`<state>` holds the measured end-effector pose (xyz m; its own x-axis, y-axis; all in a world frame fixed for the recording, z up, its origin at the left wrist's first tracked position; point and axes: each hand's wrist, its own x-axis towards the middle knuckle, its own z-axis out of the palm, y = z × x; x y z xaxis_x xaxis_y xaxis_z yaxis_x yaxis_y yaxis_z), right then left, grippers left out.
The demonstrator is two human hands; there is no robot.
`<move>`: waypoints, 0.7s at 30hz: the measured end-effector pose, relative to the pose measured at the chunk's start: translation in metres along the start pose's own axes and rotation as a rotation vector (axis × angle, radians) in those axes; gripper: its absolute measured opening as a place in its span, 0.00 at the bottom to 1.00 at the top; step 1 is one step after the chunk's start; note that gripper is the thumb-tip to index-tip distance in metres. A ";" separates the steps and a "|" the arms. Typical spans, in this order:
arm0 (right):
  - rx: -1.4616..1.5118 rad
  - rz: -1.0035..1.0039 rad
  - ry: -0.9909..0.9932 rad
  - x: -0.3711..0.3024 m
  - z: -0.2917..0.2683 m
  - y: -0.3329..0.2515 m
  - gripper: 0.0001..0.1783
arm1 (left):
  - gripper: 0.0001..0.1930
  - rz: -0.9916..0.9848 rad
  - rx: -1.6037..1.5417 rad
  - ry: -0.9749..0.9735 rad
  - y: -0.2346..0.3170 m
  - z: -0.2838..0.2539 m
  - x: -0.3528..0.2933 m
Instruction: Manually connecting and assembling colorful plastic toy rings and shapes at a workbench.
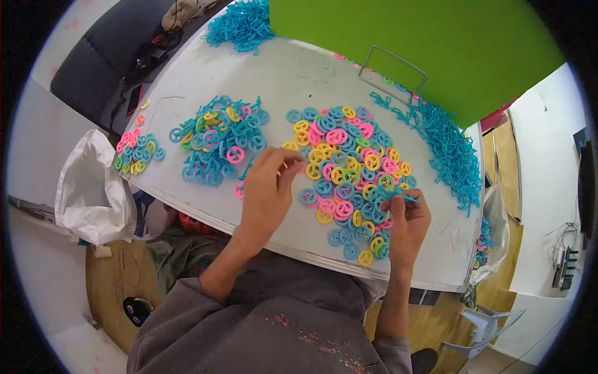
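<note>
Right hand [408, 225] around slim blue plastic piece [408, 198]

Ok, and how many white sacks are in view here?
2: a wide-open white sack by the white table's left end, and another sack beside its right edge, with coloured plastic pieces inside. Others could be hidden underneath.

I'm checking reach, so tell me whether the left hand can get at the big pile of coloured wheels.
Probably yes: the left hand is at the left edge of the big pile of coloured wheels, and nothing visible blocks it. Whether its fingers hold something is unclear.
</note>
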<state>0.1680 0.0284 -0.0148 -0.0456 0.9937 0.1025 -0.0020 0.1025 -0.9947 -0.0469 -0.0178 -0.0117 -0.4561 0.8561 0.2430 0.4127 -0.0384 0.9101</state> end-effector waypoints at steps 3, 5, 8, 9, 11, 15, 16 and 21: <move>0.087 0.089 -0.032 -0.006 0.006 0.007 0.08 | 0.11 0.148 0.220 -0.093 -0.017 0.008 -0.007; 0.049 0.108 -0.051 -0.011 0.011 0.006 0.08 | 0.13 0.266 0.335 -0.136 -0.018 0.016 -0.011; -0.090 0.104 -0.079 -0.017 0.018 0.003 0.08 | 0.13 0.176 0.371 -0.164 -0.024 0.029 -0.013; -0.192 0.081 -0.082 -0.018 0.018 0.002 0.08 | 0.13 0.177 0.370 -0.165 -0.022 0.031 -0.014; -0.261 -0.013 -0.081 -0.017 0.015 0.010 0.08 | 0.12 0.223 0.379 -0.135 -0.018 0.032 -0.015; -0.429 -0.236 -0.118 -0.016 0.016 0.008 0.09 | 0.09 0.346 0.371 0.031 -0.019 0.028 -0.014; -0.428 -0.234 -0.114 -0.016 0.017 0.008 0.09 | 0.08 0.172 0.119 -0.027 -0.014 0.025 -0.016; -0.335 -0.168 -0.149 -0.016 0.017 0.012 0.11 | 0.07 -0.122 -0.386 -0.271 0.007 0.022 -0.020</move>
<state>0.1512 0.0126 -0.0281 -0.2169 0.9467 0.2379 0.3031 0.2970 -0.9055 -0.0177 -0.0242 -0.0179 -0.2403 0.9676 0.0769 0.0224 -0.0737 0.9970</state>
